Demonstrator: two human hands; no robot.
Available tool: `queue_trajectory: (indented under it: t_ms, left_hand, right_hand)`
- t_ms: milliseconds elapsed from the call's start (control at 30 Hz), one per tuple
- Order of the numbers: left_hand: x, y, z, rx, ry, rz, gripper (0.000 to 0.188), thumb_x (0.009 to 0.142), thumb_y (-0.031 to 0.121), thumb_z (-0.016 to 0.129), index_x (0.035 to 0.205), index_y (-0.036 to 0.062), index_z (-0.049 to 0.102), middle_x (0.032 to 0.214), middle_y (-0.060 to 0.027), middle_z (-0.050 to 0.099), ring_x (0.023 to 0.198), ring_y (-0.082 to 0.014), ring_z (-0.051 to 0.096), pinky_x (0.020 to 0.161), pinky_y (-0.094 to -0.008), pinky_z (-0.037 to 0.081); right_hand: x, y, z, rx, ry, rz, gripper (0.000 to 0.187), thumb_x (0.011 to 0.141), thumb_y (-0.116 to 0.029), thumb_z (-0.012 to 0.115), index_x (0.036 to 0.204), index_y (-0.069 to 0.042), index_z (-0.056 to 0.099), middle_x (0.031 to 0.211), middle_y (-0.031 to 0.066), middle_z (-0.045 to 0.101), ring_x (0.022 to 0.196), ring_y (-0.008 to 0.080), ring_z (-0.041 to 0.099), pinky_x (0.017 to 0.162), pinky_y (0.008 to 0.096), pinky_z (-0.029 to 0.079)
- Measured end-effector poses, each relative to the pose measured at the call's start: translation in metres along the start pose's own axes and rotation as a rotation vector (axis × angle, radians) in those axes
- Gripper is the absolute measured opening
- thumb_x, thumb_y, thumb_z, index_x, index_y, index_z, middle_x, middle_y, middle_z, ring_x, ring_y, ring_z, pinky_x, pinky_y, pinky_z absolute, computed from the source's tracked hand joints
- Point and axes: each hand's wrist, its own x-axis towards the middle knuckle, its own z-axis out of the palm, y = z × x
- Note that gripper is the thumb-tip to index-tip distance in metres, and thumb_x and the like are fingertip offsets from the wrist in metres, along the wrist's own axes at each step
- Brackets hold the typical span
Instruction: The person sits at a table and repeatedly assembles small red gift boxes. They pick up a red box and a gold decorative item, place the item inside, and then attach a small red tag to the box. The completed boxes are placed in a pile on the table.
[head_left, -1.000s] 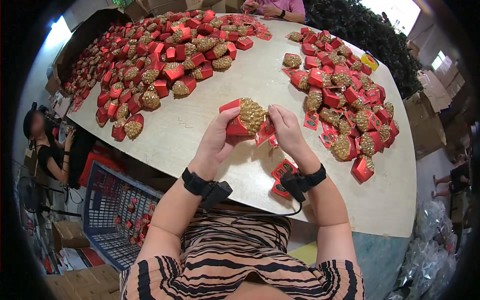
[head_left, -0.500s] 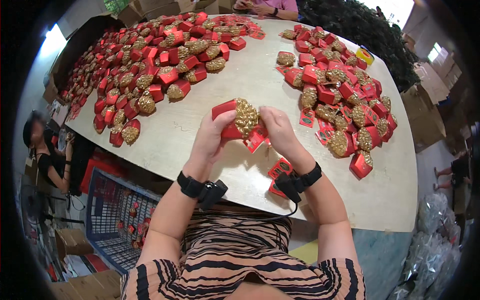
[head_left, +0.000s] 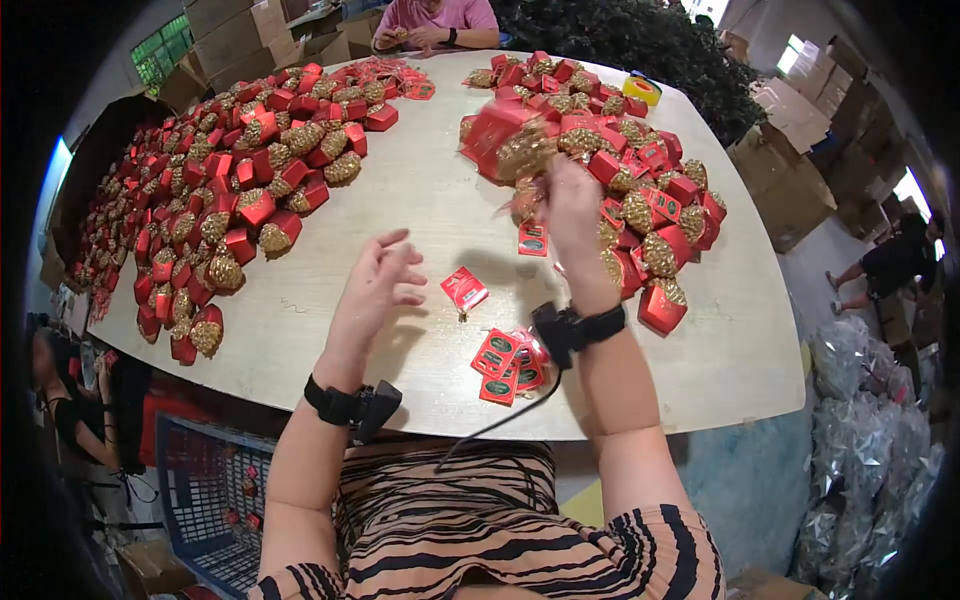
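Note:
My right hand (head_left: 578, 215) is over the near-left side of the right-hand pile, its fingers partly blurred. At its fingertips is a pinecone ornament (head_left: 525, 150), gold with a faceted red part, also smeared by motion. My left hand (head_left: 375, 285) hovers above the bare middle of the table, fingers spread and holding nothing. A single red tag (head_left: 464, 290) lies just to the right of that hand. Nearer to me sits a small stack of red tags (head_left: 508, 365) with dark oval labels. Both wrists wear black straps with small devices.
A large pile of red and gold pinecone ornaments (head_left: 215, 210) covers the table's left side. Another pile (head_left: 655, 215) lies at right, with a yellow tape roll (head_left: 642, 90) behind it. A blue basket (head_left: 210, 500) stands below left. Across the table sits a person in pink (head_left: 440, 25).
My right hand has carried the ornament away from my left hand to the right-hand pile. My left hand has let go and opened. A loose tag now shows on the table; the view has shifted.

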Motion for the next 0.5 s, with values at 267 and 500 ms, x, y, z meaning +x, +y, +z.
queue_trajectory:
  t_ms: [267, 500]
  left_hand:
    - [0.001, -0.03, 0.013, 1.066, -0.225, 0.211, 0.05, 0.071, 0.028, 0.072, 0.111, 0.0038, 0.054, 0.091, -0.0153, 0.059, 0.084, -0.0263, 0.058, 0.073, -0.0355, 0.048]
    - [0.009, -0.047, 0.028, 1.154, -0.287, 0.328, 0.026, 0.072, 0.019, 0.064, 0.088, 0.0011, 0.054, 0.088, -0.0195, 0.056, 0.083, -0.037, 0.056, 0.073, -0.0447, 0.045]
  right_hand:
    - [0.023, 0.001, -0.054, -0.611, 0.203, -0.287, 0.051, 0.084, -0.021, 0.062, 0.125, 0.003, 0.043, 0.123, 0.0244, 0.039, 0.095, 0.0292, 0.057, 0.076, 0.0308, 0.051]
    - [-0.004, -0.023, -0.013, -0.446, -0.256, -0.152, 0.027, 0.081, -0.017, 0.061, 0.101, 0.001, 0.062, 0.095, 0.0152, 0.059, 0.07, 0.0217, 0.062, 0.065, 0.0306, 0.049]
